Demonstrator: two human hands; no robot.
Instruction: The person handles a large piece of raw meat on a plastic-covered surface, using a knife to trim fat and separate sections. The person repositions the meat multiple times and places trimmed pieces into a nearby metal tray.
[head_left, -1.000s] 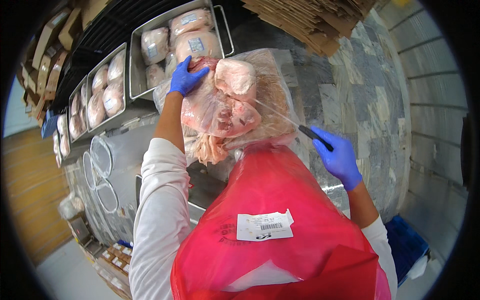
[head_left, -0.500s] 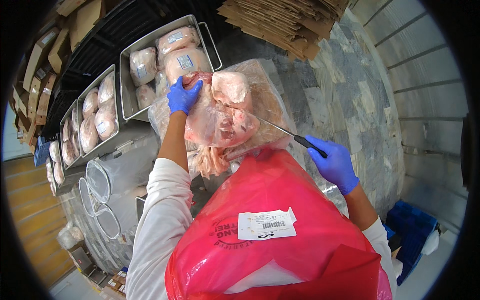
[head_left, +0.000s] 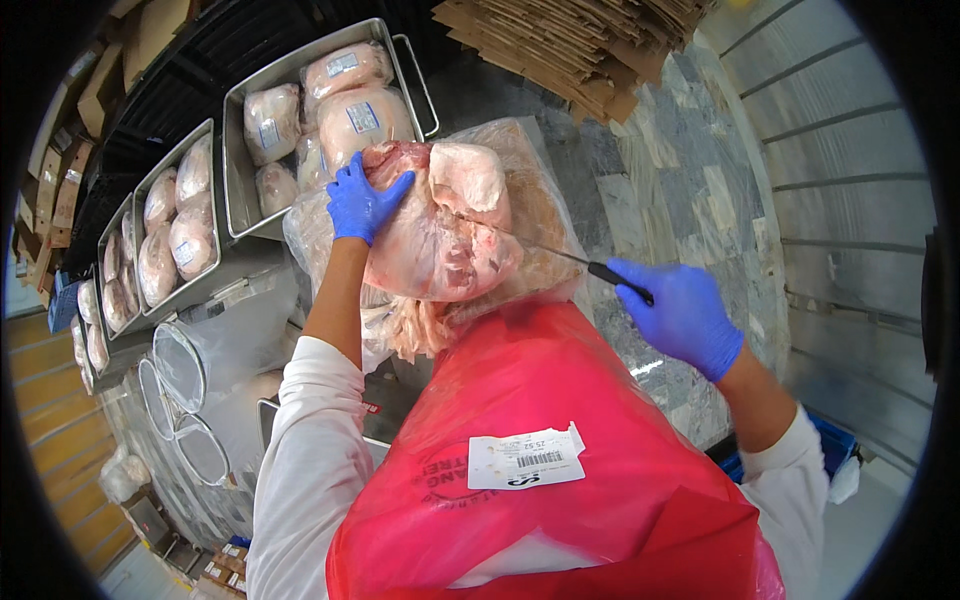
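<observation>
A large pale, fatty cut of raw meat (head_left: 430, 250) lies in front of me, with a thick white lump of fat (head_left: 468, 182) at its upper right. My left hand (head_left: 362, 203), gloved in blue, rests on the meat's upper left with thumb and fingers spread. A knife with a black handle (head_left: 622, 282) is gripped in my right hand (head_left: 690, 318), also in a blue glove. Its thin blade (head_left: 550, 248) points left into the seam below the fat lump; the tip is hidden there. Loose trimmings (head_left: 413, 328) hang at the meat's near edge.
Clear plastic wrap (head_left: 545, 190) is spread under and around the meat. Metal tubs (head_left: 232, 170) of wrapped meat stand to the left. Stacked flat cardboard (head_left: 560, 45) is at the far side. A red plastic apron (head_left: 520, 390) covers my front; tiled floor (head_left: 650, 180) shows on the right.
The blade has gone a little farther left into the seam. My right hand has turned, its forearm swinging outward and up. My left hand stays on the meat, its fingers slightly more spread.
</observation>
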